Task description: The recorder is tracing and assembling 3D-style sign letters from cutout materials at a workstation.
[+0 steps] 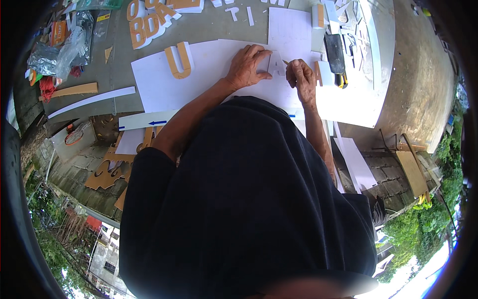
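A white sheet (204,60) lies on the grey table in front of me. On it rests a thin, pale cut-out letter (277,65). My left hand (247,67) lies beside the letter's left edge, thumb and forefinger spread apart, fingertips at or just by it. My right hand (302,79) is closed in a pinch to the right of the letter. From its fingers a thin, pencil-like stick (286,62) points toward the letter; most of it is hidden. A thick letter block (179,61) with a brown face stands left of my left hand, and another brown-faced letter (318,74) sits behind my right hand.
Several finished letter blocks (149,22) crowd the far left. A dark tool with yellow parts (334,50) lies right of my right hand, near scattered white cut-outs (351,25). Plastic bags (72,52) and a curved white strip (92,102) are at left. Brown scrap board (112,169) lies below the table.
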`<state>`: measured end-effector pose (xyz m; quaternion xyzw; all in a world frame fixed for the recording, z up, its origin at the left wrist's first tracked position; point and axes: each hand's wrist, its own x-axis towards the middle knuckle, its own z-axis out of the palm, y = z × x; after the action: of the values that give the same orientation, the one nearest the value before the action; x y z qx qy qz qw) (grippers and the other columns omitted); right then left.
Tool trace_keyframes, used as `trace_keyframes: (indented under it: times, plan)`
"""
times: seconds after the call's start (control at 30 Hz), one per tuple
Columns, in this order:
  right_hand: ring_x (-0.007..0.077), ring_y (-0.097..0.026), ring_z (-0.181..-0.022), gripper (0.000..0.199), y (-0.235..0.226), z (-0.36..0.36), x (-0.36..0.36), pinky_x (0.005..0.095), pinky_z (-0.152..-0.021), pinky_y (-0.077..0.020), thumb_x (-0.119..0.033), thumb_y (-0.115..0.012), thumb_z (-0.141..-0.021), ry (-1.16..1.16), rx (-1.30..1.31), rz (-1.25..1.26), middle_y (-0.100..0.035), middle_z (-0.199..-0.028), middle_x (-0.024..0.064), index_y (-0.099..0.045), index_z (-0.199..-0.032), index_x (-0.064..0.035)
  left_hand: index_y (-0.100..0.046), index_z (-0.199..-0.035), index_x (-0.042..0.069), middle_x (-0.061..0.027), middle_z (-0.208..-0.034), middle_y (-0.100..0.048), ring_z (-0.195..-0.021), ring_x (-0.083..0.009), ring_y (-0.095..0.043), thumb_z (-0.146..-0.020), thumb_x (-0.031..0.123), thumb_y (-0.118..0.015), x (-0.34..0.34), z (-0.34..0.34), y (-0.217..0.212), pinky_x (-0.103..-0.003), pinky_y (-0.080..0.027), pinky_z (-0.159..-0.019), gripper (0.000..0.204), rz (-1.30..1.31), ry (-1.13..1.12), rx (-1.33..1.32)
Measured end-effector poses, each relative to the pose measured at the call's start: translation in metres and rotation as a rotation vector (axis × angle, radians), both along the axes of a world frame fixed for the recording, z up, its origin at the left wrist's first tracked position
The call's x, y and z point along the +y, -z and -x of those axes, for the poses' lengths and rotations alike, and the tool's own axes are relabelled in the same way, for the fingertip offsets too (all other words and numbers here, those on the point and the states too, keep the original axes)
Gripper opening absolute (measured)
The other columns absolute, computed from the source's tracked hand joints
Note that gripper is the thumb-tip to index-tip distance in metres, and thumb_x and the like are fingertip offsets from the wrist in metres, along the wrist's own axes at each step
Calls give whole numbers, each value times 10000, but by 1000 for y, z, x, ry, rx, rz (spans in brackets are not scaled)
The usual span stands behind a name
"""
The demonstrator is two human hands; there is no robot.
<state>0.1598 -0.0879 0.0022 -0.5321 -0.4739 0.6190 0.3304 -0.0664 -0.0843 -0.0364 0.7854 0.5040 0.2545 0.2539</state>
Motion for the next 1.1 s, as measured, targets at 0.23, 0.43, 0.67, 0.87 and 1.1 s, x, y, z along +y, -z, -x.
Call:
trace_keyframes:
  times: [0.23, 0.43, 0.67, 0.87, 1.1]
  plan:
    - [106, -609, -630, 318, 11, 24, 10, 240, -551, -472, -295, -605, -1013, 102, -45, -24, -718, -839, 100, -694, -1063, 7, -658, -1263, 132, -52, -1186, -575, -1115, -265, -567, -640, 389, -902, 0, 0, -1, -411, -475, -969, 717, 4, -1, -41]
    - [83, -623, -667, 158, 19, 31, 13, 235, -580, -501, -108, -753, -883, 175, -87, 2, -700, -780, 55, -708, -962, 22, -687, -1203, 133, -20, -1138, -581, -1075, -244, -568, -659, 389, -888, -3, 3, 4, -413, -464, -933, 634, -79, 23, -67]
    - [68, -619, -685, 149, 25, 36, 19, 237, -635, -514, -118, -753, -883, 193, -133, -141, -693, -763, 40, -670, -874, 5, -718, -1197, 111, -17, -1128, -592, -1057, -231, -576, -660, 378, -882, -3, 2, 0, -393, -465, -923, 622, -73, 23, -48]
    - [54, -606, -680, 148, 28, 38, 21, 234, -632, -506, -130, -748, -882, 170, -203, -153, -684, -729, 20, -668, -866, -6, -729, -1185, 112, -11, -1125, -592, -1034, -228, -575, -666, 381, -877, -3, 2, 1, -384, -457, -914, 602, -80, 30, -39]
    - [49, -596, -688, 125, 27, 39, 22, 233, -635, -501, -115, -736, -875, 162, -196, -152, -680, -728, 18, -673, -858, -8, -732, -1184, 110, -8, -1127, -594, -1025, -223, -574, -676, 372, -873, -4, 2, 1, -384, -458, -908, 588, -85, 28, -38]
